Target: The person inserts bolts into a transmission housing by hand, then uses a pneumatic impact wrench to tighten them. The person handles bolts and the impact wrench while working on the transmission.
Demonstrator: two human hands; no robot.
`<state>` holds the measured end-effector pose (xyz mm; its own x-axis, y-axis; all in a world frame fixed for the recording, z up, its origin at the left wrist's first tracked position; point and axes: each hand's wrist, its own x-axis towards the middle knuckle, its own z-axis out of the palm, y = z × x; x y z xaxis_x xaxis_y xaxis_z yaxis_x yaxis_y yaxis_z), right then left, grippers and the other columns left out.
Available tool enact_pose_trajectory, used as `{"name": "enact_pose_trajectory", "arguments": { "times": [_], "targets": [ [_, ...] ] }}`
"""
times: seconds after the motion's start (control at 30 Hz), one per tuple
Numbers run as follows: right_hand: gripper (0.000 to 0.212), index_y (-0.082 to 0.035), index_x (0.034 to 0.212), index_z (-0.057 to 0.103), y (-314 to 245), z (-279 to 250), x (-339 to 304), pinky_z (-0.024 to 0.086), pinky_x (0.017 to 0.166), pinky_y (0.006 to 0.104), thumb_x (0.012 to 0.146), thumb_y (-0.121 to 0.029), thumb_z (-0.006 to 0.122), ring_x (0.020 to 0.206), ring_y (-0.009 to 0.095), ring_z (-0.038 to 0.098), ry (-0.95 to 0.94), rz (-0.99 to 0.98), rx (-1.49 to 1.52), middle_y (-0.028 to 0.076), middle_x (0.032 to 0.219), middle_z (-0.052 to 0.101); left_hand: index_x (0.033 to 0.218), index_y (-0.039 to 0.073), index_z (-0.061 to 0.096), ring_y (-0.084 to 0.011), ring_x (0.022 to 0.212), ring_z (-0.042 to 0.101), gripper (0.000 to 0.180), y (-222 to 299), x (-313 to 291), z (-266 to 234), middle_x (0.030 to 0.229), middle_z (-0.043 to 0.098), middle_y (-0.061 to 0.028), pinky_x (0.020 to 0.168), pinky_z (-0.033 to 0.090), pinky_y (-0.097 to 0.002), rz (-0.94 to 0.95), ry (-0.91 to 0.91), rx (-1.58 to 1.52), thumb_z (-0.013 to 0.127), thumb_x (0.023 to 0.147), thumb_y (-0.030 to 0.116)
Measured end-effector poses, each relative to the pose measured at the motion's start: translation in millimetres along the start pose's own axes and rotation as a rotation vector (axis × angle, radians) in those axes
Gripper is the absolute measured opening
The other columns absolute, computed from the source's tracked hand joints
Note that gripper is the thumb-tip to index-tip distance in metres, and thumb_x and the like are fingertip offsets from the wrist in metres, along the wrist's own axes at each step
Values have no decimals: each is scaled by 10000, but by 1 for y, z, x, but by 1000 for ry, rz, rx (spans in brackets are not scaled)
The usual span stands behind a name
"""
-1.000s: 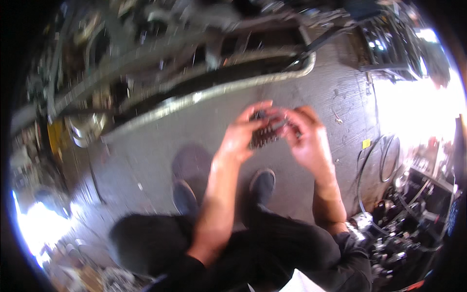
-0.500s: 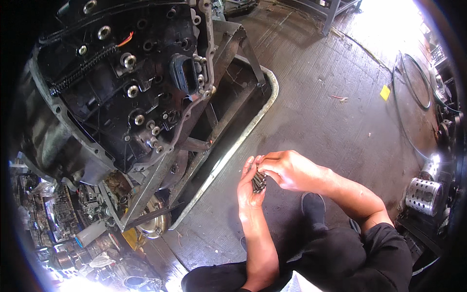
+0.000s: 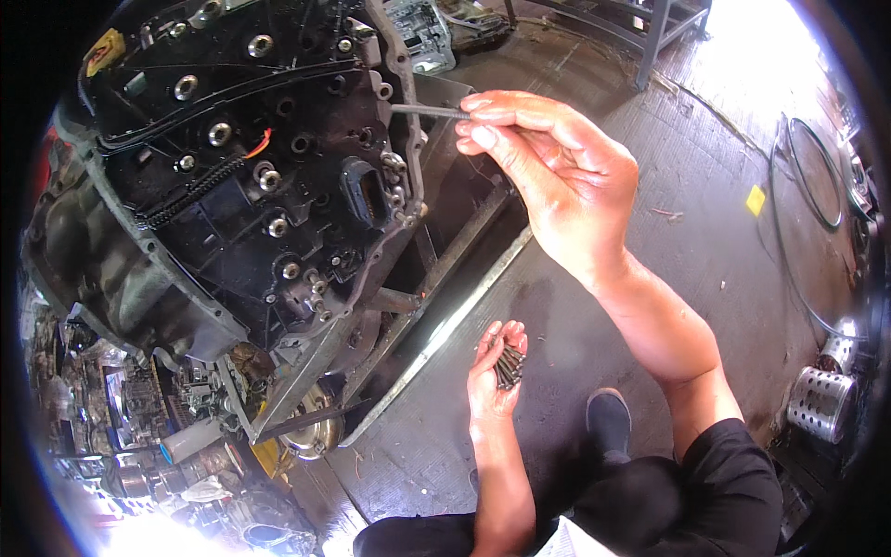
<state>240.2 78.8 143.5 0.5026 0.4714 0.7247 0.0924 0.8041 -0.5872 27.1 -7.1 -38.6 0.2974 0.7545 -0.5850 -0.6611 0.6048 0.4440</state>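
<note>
Right fingertips (image 3: pixel 474 101): together, clamped on one end of a slim dark rod (image 3: pixel 427 110).
Rod: it reaches leftward from our pinch, roughly level in view, its far end over the flange (image 3: pixel 403 67) of the metal housing; whether it touches, we cannot tell.
Rod's handling: we judge it light, stiff and hard to break, perhaps slick with oil. Pinched at one end, it could tip, so nearer the middle would give us steadier hold.
Left fingers (image 3: pixel 516 334): curled around a bunch of bolts (image 3: pixel 507 369), too crowded for us to count.
Bolts' handling: stiff metal, likely heavier together than the rod and apt to slide over one another; we would keep the palm cupped beneath them.
Right hand (image 3: pixel 574 186): raised, bent leftward at the wrist, the elbow bent and the forearm rising from lower right.
Left hand (image 3: pixel 487 394): low, well apart from our right, its forearm nearly straight up from the lower edge.
Beyond: a black panel (image 3: pixel 232 200) within the housing, above an angled metal stand (image 3: pixel 299 382).
</note>
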Motion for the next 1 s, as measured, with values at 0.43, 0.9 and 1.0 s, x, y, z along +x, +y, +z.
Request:
{"name": "enact_pose_trajectory", "arguments": {
  "times": [0.43,0.9,1.0],
  "targets": [
    [193,11,1056,747,11,20,27,603,803,253,866,2,779,868,142,745,-52,-179,-416,98,1005,772,1382,-62,449,-331,1170,632,388,2,-5,6,1277,600,-253,995,542,-437,-1,-16,78,539,1011,9],
    [258,-15,1057,737,11,24,31,578,763,264,812,42,795,845,138,709,-55,-274,-502,74,1058,742,1353,-30,509,-362,1182,643,350,5,-7,0,1271,628,-263,1039,527,-488,8,-29,45,551,1007,7],
    [189,-7,1010,749,25,26,40,577,733,261,831,44,782,834,161,728,-35,-460,-578,97,976,756,1351,-28,513,-362,1188,640,346,5,-7,0,1275,627,-261,1042,525,-491,0,-37,43,548,1009,7]
  ]
}}
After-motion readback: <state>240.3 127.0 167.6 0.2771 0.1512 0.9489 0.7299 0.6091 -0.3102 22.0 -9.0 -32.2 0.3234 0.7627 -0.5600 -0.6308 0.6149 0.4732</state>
